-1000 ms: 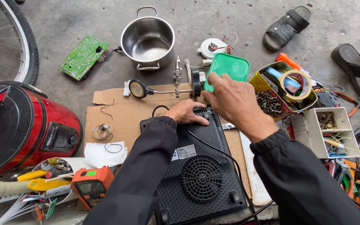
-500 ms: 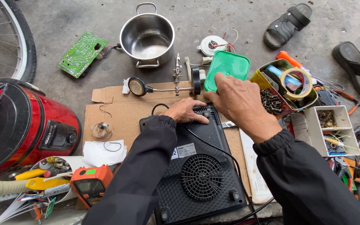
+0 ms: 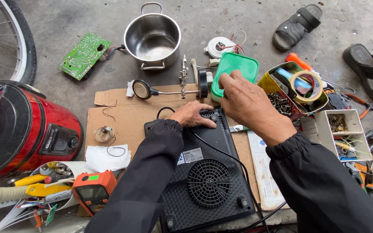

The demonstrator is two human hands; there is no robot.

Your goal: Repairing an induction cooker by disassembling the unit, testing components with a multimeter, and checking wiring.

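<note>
A black cooktop (image 3: 203, 177) lies upside down on cardboard, its fan grille facing up and a black cord across it. My left hand (image 3: 194, 114) rests flat on its far edge, fingers spread. My right hand (image 3: 249, 103) is raised just beyond that edge, fingertips on the lid of a green plastic box (image 3: 238, 67). Whether the fingers pinch something small is hidden.
A steel pot (image 3: 153, 35), a green circuit board (image 3: 85, 55), a magnifier stand (image 3: 169, 89) and a fan motor (image 3: 220, 46) lie beyond. Red rice cooker (image 3: 20, 127), orange multimeter (image 3: 92, 190) and tools at left. Yellow tin with tape (image 3: 298, 88), parts tray (image 3: 342, 131), sandals (image 3: 370, 73) at right.
My right hand has shifted slightly forward over the green box. My left hand stays on the cooktop's edge. The view has drifted a little.
</note>
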